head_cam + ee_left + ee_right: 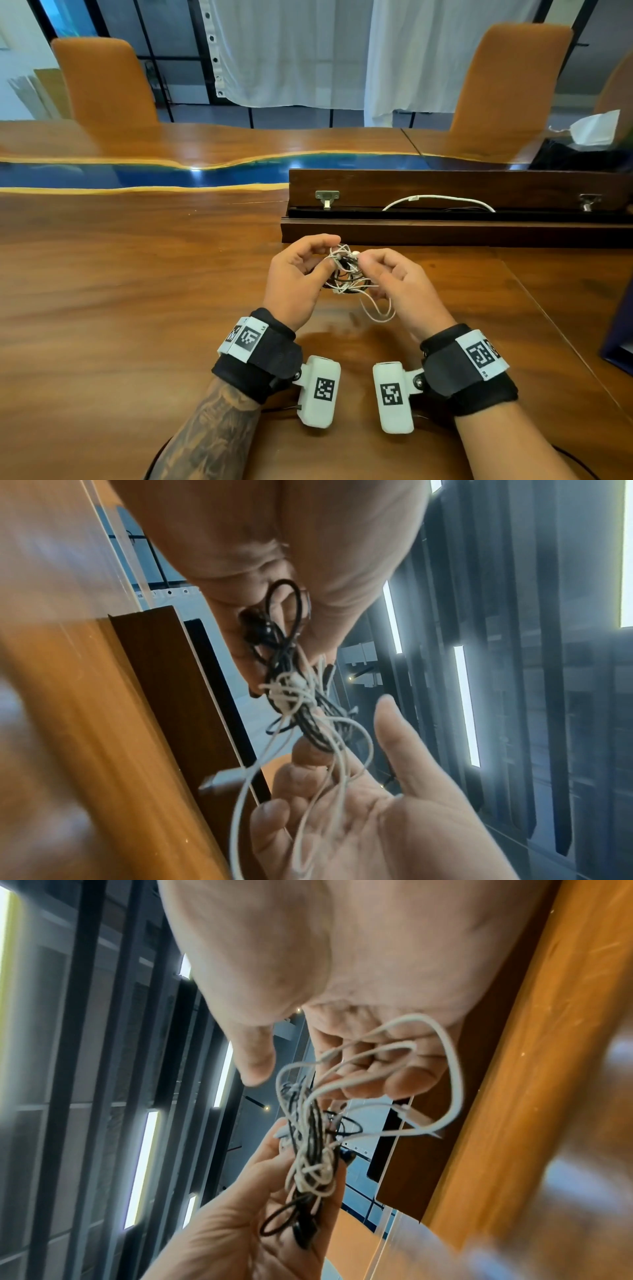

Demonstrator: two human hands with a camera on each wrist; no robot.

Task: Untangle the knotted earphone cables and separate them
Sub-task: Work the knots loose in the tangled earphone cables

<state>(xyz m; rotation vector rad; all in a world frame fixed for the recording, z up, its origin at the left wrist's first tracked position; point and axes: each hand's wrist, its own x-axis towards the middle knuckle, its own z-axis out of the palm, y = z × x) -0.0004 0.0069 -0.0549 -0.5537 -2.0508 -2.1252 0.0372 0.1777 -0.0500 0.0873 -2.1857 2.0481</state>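
A tangle of white and black earphone cables [346, 270] hangs above the wooden table [137, 291], held between both hands. My left hand [323, 255] grips its left side, fingers curled round the black strands [291, 631]. My right hand [370, 262] pinches the tangle at a white earbud [356, 254], and white loops [394, 1047] run over its curled fingers. A white loop [376, 313] dangles below the right hand. A white plug [222, 777] hangs free from the knot [291, 691]. In the right wrist view the tangle [315, 1164] lies against the left fingers.
A dark wooden case [445, 228] lies open just behind the hands, with a white cable [438, 199] inside. Two orange chairs [106, 82] stand across the table. A white mask [596, 128] and a dark object [620, 329] sit at the right edge.
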